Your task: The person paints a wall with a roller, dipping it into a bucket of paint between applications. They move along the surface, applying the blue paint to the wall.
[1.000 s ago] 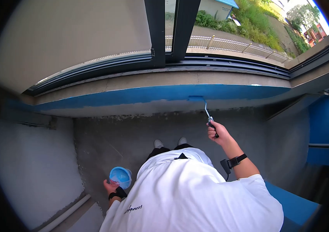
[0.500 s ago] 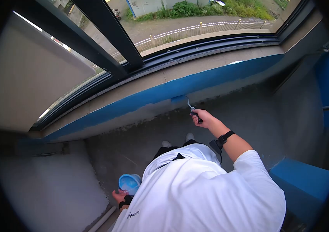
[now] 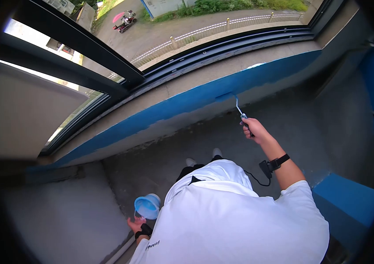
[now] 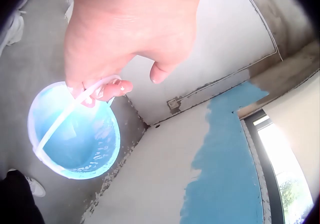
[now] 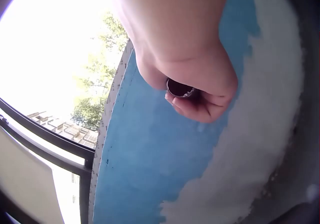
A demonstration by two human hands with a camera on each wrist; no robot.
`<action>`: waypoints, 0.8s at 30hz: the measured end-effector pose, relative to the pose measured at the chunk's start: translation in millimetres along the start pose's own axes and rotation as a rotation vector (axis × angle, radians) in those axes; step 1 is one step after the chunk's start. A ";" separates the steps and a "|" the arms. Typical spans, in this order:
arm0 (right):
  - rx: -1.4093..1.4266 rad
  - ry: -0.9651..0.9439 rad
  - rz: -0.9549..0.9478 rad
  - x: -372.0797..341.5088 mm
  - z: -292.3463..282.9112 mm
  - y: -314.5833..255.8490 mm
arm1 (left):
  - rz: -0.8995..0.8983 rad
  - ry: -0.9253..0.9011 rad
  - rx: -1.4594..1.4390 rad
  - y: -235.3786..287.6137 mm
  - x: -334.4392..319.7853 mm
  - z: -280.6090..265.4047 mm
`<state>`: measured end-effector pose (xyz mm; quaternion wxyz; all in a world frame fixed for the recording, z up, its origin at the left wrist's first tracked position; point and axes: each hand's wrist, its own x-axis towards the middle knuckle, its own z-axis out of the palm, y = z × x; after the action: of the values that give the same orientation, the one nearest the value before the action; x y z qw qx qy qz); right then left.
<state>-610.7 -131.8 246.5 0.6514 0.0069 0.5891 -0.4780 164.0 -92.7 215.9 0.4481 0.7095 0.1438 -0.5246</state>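
Note:
In the head view my right hand (image 3: 255, 130) grips the dark handle of a paint roller (image 3: 238, 105), whose blue head lies against the blue-painted part of the wall (image 3: 187, 102) under the window. The right wrist view shows the fingers of that hand (image 5: 187, 78) wrapped round the handle's end; the roller head is hidden there. Low on the left, my left hand (image 3: 137, 224) holds a light blue bucket (image 3: 147, 207). Up close in the left wrist view, the fingers of the left hand (image 4: 130, 38) curl round the white handle of the bucket (image 4: 75, 139), which has blue paint inside.
A dark window frame and sill (image 3: 204, 70) run above the wall. Below the blue band the wall is pale grey, down to the grey floor (image 3: 152, 163). A blue box-like surface (image 3: 349, 193) stands at the right, and a pale pipe (image 3: 120, 251) runs low on the left.
The head view has turned and shifted. Against the wall, the roller and right hand went left, then back right and up. The left hand still holds the bucket.

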 end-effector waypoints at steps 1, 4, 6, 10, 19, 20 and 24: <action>0.017 0.026 0.042 14.3 1.0 2.7 | 0.036 0.024 0.006 -3.8 -12.2 -0.4; 0.028 0.067 0.114 61.0 7.5 6.6 | 0.043 0.069 -0.050 -10.8 -28.9 -9.2; 0.212 0.057 0.268 95.0 8.2 10.2 | 0.013 0.089 -0.104 -13.1 -29.2 -28.0; 0.173 0.077 0.306 120.3 9.0 17.6 | -0.002 0.127 -0.085 -18.0 -23.6 -60.6; 0.140 -0.013 0.193 6.3 -15.4 5.7 | 0.119 0.208 -0.099 -54.9 -66.1 -77.3; 0.138 -0.040 0.165 -7.1 -15.4 3.7 | 0.209 0.229 -0.054 -56.3 -69.7 -72.7; 0.117 -0.112 0.101 -35.4 -4.6 -4.6 | -0.138 0.153 -0.284 -41.1 -33.5 -112.6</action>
<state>-611.8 -110.0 275.0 0.7049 0.0479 0.5219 -0.4779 191.9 27.7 230.6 0.4945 0.6653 0.2984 -0.4731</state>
